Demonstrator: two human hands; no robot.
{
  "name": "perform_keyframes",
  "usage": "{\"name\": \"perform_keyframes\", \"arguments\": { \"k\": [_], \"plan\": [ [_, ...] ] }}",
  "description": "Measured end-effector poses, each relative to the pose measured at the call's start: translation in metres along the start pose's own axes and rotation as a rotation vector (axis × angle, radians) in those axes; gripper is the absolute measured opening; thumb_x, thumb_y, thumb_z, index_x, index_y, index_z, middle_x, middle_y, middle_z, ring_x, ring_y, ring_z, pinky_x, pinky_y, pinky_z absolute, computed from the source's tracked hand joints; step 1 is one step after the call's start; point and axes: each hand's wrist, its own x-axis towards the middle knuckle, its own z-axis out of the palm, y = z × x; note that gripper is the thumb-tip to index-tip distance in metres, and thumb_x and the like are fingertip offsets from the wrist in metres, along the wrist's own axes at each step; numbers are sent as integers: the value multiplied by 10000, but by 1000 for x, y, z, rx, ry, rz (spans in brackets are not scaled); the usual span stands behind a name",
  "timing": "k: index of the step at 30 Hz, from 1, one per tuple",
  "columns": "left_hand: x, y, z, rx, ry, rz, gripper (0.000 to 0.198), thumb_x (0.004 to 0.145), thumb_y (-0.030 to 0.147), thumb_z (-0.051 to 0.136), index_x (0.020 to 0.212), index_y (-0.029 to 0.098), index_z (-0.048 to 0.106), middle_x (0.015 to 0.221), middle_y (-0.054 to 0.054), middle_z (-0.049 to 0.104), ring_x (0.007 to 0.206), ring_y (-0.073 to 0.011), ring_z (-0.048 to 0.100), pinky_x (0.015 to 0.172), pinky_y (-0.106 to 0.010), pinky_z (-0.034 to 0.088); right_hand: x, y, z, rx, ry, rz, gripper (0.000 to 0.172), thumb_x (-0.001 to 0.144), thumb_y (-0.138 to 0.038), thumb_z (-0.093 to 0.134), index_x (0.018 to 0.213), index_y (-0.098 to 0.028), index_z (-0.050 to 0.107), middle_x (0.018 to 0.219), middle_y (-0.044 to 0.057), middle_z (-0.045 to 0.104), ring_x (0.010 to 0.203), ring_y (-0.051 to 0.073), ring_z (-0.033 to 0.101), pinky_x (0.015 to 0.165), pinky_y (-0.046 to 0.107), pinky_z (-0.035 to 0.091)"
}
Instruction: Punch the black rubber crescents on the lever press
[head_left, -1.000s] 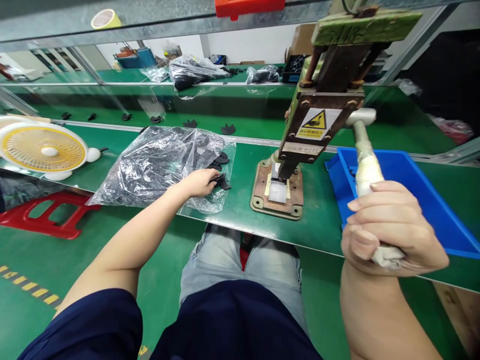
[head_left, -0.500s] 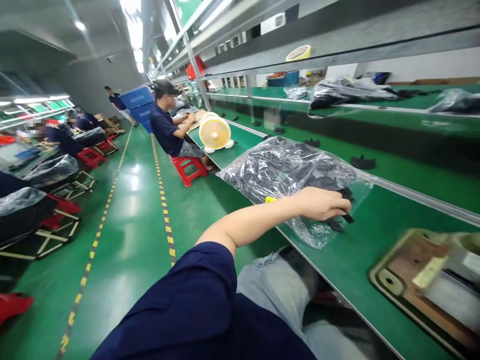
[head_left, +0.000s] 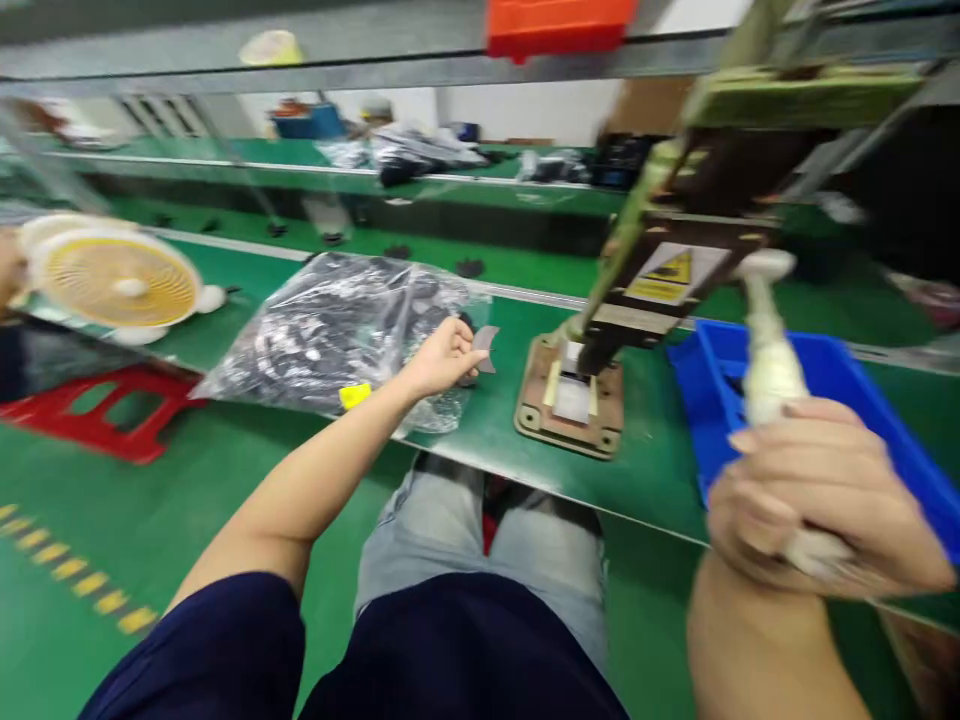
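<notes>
My left hand [head_left: 442,357] pinches a small grey flat piece [head_left: 486,346], lifted just above the mouth of a clear plastic bag [head_left: 330,330] full of dark pieces. My right hand [head_left: 817,500] is wrapped round the white taped lever handle [head_left: 769,350] of a hand press [head_left: 667,240]. The press stands on a brown base plate [head_left: 570,400] on the green bench, between my two hands. The picture is smeared by head motion.
A blue bin [head_left: 825,400] sits right of the press, behind my right hand. A yellow-and-white fan [head_left: 112,280] stands at the left, with a red stool [head_left: 97,415] below it. A conveyor belt [head_left: 525,265] with dark pieces runs behind the bench. An orange box [head_left: 559,25] hangs overhead.
The view swung left down the aisle and came back to the bench. My left hand has come out of the bag with a grey piece. My right hand stays on the lever.
</notes>
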Motion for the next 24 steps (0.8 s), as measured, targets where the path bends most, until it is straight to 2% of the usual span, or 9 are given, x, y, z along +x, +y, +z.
{"name": "perform_keyframes", "arguments": {
  "k": [1,3,6,12,16,24],
  "plan": [
    [7,-1,10,-90,-54,-52,373,899,368,838,1071,232,537,667,81,635,593,-133,683,596,-229,516,3,-7,-12,-54,-48,-119,401,848,-491,833,618,-250,609,601,-62,648,653,152,703,911,456,623],
    [18,2,30,-173,-176,-125,366,895,386,848,1034,205,562,659,50,669,588,-122,680,585,-211,520,8,-19,-19,-109,-146,-280,406,888,-425,764,595,-247,547,556,-75,614,602,142,683,895,486,613],
    [25,13,61,-170,-311,-190,341,927,404,828,890,192,564,641,3,693,567,-111,669,566,-202,523,10,-28,-10,-128,-182,-275,333,939,-375,680,663,-243,547,610,-75,629,644,128,688,902,480,608],
    [39,19,104,-97,-431,-251,373,947,444,820,839,205,555,568,3,664,475,-111,625,496,-199,481,9,-32,-10,-107,-217,-274,320,959,-369,684,696,-237,557,635,-67,628,671,136,695,933,492,606],
    [44,20,115,-9,-463,-251,365,959,422,808,808,205,556,550,-14,674,440,-117,601,464,-204,452,9,-32,-12,-115,-227,-262,320,968,-385,669,700,-246,564,634,-72,631,677,139,698,933,493,606],
    [41,18,109,-65,-434,-279,385,951,472,809,841,207,553,564,-9,678,445,-111,606,479,-205,474,6,-28,-14,-151,-209,-266,326,983,-454,628,710,-286,567,626,-101,613,704,117,712,946,447,619]
  ]
}}
